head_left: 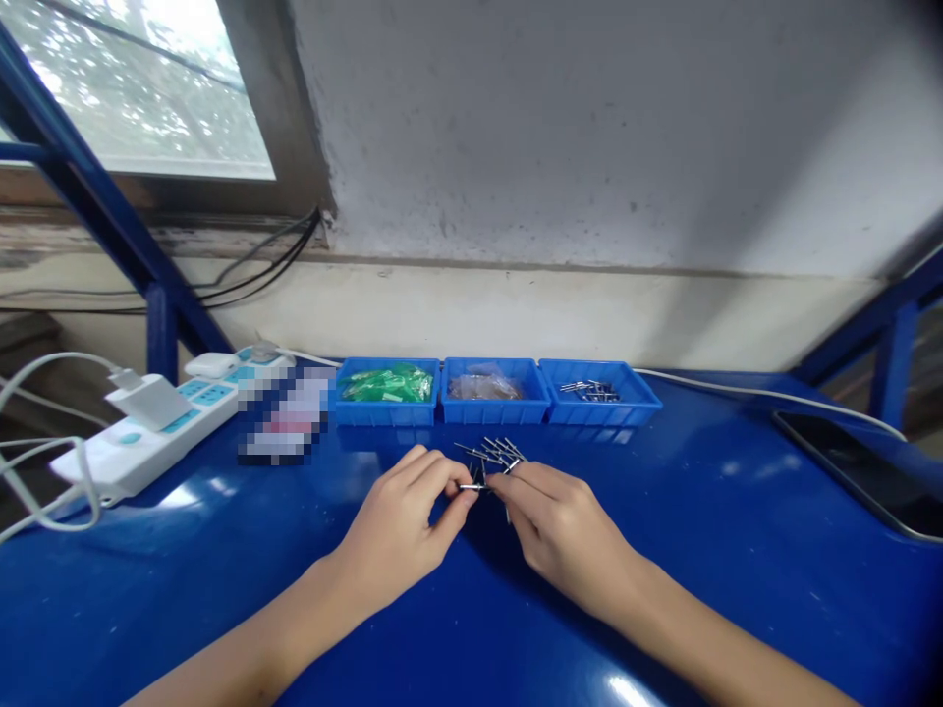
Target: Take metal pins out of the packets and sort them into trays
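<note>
My left hand (402, 525) and my right hand (560, 535) meet over the middle of the blue table (699, 550). Both pinch the same small metal pin (473, 486) between their fingertips, one hand at each end. Just beyond my fingers lies a loose pile of metal pins (495, 452) on the table. Behind the pile stand three small blue trays in a row: the left tray (387, 412) holds green parts, the middle tray (495, 409) holds clear bagged parts, the right tray (600, 409) holds more metal pins.
A white power strip (158, 427) with a plugged charger and cables lies at the left. A dark phone (859, 466) rests at the right edge, with a white cable running behind it. A blurred small object (284, 417) sits beside the left tray. A wall rises behind the table.
</note>
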`<action>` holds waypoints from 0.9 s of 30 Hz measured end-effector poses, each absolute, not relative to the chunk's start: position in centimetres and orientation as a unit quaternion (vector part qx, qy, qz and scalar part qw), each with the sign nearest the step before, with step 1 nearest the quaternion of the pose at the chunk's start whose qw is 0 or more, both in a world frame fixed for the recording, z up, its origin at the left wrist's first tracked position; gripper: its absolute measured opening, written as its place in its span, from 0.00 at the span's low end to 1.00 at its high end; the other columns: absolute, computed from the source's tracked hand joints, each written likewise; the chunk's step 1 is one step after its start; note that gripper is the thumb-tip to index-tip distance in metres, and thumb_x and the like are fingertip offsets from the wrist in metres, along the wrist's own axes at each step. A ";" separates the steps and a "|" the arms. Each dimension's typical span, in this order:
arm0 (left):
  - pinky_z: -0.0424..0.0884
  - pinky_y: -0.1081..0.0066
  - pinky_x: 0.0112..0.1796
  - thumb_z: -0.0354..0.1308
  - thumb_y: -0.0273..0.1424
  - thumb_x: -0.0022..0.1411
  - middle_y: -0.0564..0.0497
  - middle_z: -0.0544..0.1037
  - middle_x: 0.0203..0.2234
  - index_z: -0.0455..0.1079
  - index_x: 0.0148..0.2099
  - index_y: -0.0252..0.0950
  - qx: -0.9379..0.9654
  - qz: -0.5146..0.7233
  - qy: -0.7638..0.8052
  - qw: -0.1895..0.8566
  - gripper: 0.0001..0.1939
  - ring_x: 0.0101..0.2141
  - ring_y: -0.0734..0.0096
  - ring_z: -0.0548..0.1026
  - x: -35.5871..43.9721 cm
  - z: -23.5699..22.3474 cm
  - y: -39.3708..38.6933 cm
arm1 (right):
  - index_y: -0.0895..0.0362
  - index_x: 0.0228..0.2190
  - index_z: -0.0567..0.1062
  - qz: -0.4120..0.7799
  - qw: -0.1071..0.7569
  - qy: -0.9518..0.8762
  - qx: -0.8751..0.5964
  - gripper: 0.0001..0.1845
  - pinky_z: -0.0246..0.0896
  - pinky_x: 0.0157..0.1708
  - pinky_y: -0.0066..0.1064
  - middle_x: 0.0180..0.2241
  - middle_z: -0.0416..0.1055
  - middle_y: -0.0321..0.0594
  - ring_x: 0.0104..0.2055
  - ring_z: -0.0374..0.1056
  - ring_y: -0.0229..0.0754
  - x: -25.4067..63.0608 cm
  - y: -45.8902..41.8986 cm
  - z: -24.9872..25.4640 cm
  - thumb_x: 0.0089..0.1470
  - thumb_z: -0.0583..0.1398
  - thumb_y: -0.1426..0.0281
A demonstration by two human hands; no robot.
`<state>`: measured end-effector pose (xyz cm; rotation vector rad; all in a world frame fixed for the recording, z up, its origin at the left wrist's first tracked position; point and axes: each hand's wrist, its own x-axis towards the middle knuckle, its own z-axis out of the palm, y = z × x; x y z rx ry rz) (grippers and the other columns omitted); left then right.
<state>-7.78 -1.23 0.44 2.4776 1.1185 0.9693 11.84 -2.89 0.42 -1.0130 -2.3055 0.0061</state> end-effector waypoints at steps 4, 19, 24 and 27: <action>0.63 0.68 0.34 0.49 0.28 0.65 0.52 0.69 0.26 0.65 0.35 0.37 0.852 0.332 0.389 0.114 0.06 0.29 0.69 0.65 -7.7 0.6 -1.3 | 0.62 0.39 0.74 -0.009 0.320 -0.863 -0.390 0.14 0.63 0.28 0.31 0.27 0.70 0.42 0.28 0.66 0.40 11.7 -2.8 0.2 0.57 0.50 0.79; 0.64 0.69 0.36 0.46 0.29 0.66 0.53 0.70 0.28 0.64 0.39 0.38 0.830 0.346 0.397 0.184 0.06 0.31 0.71 0.68 -8.0 1.2 -1.6 | 0.58 0.32 0.71 -0.023 0.362 -0.849 -0.384 0.08 0.54 0.25 0.27 0.23 0.67 0.37 0.23 0.60 0.35 11.9 -2.7 1.1 0.59 0.52 0.73; 0.63 0.70 0.37 0.49 0.29 0.65 0.54 0.69 0.28 0.65 0.39 0.38 0.832 0.357 0.383 0.181 0.04 0.32 0.71 0.68 -8.1 1.0 -1.4 | 0.59 0.32 0.71 -0.018 0.364 -0.845 -0.392 0.09 0.54 0.25 0.27 0.23 0.66 0.37 0.23 0.60 0.35 12.2 -2.7 1.3 0.60 0.52 0.71; 0.62 0.69 0.38 0.46 0.28 0.67 0.54 0.70 0.26 0.64 0.35 0.37 0.842 0.354 0.369 0.173 0.08 0.30 0.72 0.66 -8.1 1.2 -1.3 | 0.59 0.34 0.72 -0.029 0.357 -0.852 -0.382 0.08 0.56 0.27 0.27 0.25 0.68 0.38 0.25 0.62 0.36 12.0 -2.9 1.3 0.59 0.53 0.71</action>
